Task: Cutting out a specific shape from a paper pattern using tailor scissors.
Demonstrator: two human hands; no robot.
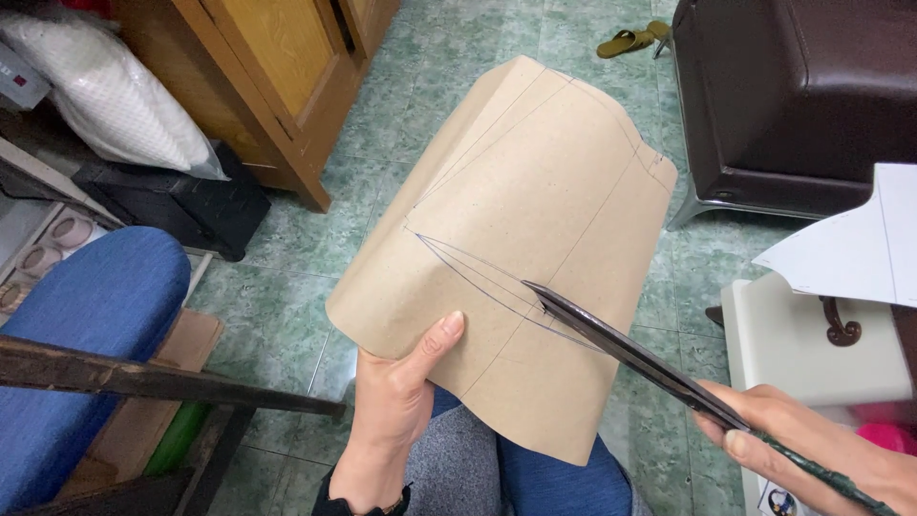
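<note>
Brown paper pattern [535,239] held up over the lap, pinched at its lower edge by left hand [396,401] for tautness; right hand [793,435] closed around scissors [630,354], blades laid along the pencilled curve.

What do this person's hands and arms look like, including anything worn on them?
Both hands are bare, with no gloves or rings visible. The left hand ends at a dark cuff at the wrist, with a small gold-coloured piece showing at its edge, perhaps a bracelet or watch. Its thumbnail is short and unpainted. The right hand shows no sleeve up to the frame edge.
</note>
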